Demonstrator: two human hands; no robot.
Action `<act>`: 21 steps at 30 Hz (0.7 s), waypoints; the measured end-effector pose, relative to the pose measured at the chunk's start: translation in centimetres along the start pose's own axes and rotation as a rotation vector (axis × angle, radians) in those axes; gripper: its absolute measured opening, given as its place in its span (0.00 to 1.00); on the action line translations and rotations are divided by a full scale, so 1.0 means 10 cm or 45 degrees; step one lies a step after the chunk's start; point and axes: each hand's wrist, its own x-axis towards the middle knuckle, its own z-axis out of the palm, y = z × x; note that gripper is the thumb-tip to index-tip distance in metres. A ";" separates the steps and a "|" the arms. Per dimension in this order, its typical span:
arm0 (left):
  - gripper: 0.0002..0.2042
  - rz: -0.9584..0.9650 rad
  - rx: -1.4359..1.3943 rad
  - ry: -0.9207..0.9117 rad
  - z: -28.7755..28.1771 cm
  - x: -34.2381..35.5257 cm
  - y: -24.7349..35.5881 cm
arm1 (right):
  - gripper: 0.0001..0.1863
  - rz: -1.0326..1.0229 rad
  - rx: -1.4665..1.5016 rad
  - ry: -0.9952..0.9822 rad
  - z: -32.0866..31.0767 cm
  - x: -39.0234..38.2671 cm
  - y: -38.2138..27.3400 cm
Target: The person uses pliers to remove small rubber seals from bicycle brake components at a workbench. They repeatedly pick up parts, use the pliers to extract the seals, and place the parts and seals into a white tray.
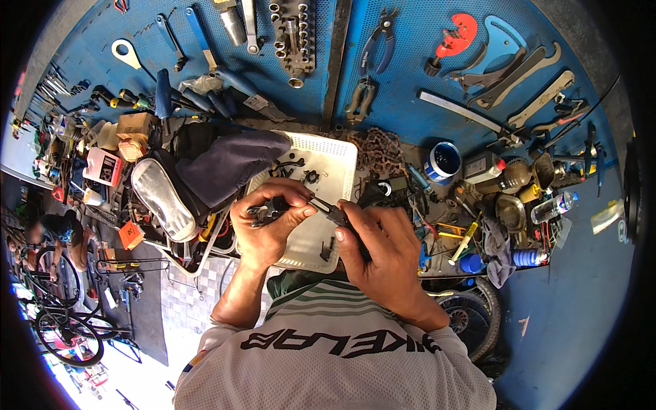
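Observation:
My left hand [268, 222] is closed around a black metal part [263, 210], with its thumb and index finger at the end of a slim black-and-silver piece [325, 206]. My right hand [376, 256] grips the other end of that piece; I cannot make out exactly what it is. Both hands are over a white plastic tray [348, 154] holding several small black parts [313, 175].
A blue pegboard [410, 82] of hand tools rises behind the bench. A dark cloth [229, 160] and pouch [162, 195] lie left of the tray; chains [383, 154], a blue tub [441, 162] and bottles [553, 205] lie right. A person [65, 232] is among bicycles at far left.

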 end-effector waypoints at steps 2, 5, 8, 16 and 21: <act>0.10 0.024 0.049 0.002 -0.01 0.00 0.02 | 0.19 -0.019 -0.014 0.013 0.01 0.01 0.02; 0.13 0.075 0.157 -0.023 -0.02 0.02 0.06 | 0.19 -0.051 -0.011 0.033 0.03 0.02 0.05; 0.10 0.100 0.134 -0.001 -0.02 0.05 0.09 | 0.19 -0.062 -0.009 0.039 0.05 0.03 0.07; 0.10 0.181 0.255 -0.066 -0.05 0.10 0.11 | 0.19 -0.077 -0.014 -0.003 0.02 0.09 0.10; 0.10 0.228 0.360 -0.105 -0.09 0.12 0.14 | 0.16 -0.003 0.101 -0.093 -0.02 0.12 0.10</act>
